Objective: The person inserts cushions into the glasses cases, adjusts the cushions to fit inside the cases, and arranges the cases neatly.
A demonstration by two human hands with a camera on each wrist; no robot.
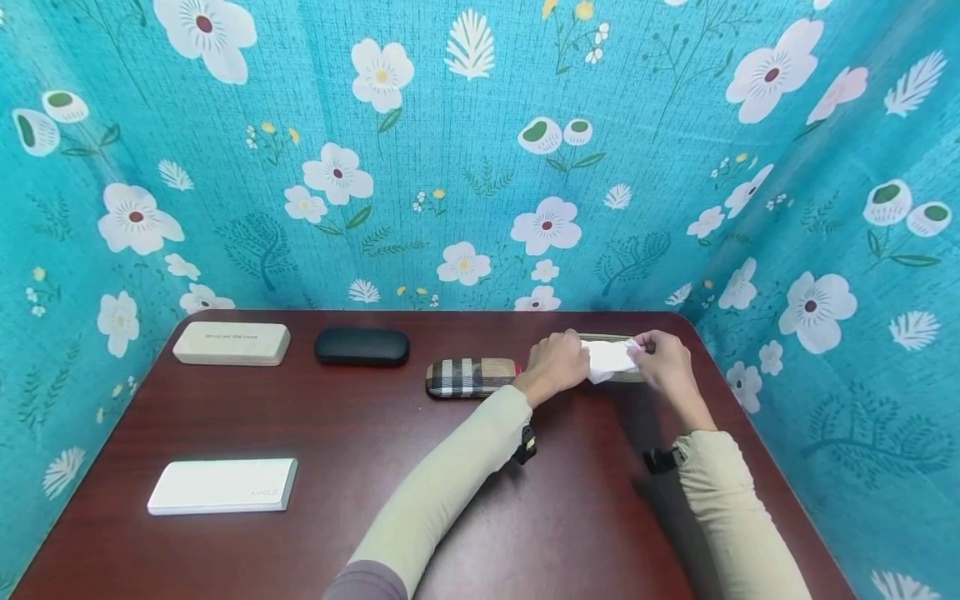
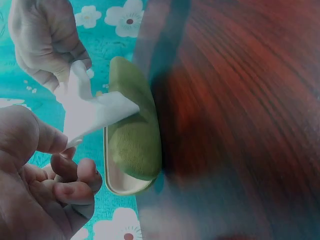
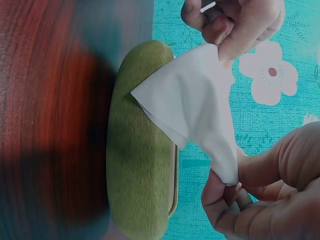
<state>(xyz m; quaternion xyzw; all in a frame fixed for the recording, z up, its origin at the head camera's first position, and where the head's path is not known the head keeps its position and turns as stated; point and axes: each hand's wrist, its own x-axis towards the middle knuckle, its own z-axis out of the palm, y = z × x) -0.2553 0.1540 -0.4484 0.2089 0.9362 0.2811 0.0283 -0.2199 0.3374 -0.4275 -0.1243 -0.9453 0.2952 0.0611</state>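
Observation:
A white cloth (image 1: 609,358) is stretched between my two hands at the table's far right. My left hand (image 1: 557,365) pinches one end of it between thumb and fingers. At the other end, my right hand (image 1: 670,367) pinches a corner. Under the cloth lies a green glasses case (image 3: 137,175), mostly hidden in the head view. Its pale inner rim (image 2: 111,182) shows along one side in the left wrist view, so the lid looks raised. A loose flap of the cloth hangs over the green case in both wrist views.
A plaid glasses case (image 1: 468,377) lies left of my left hand. Farther left are a black case (image 1: 362,346) and a cream case (image 1: 231,343). A white case (image 1: 223,486) sits nearer the front left. Flowered blue curtains (image 1: 427,167) surround the dark red table (image 1: 360,533).

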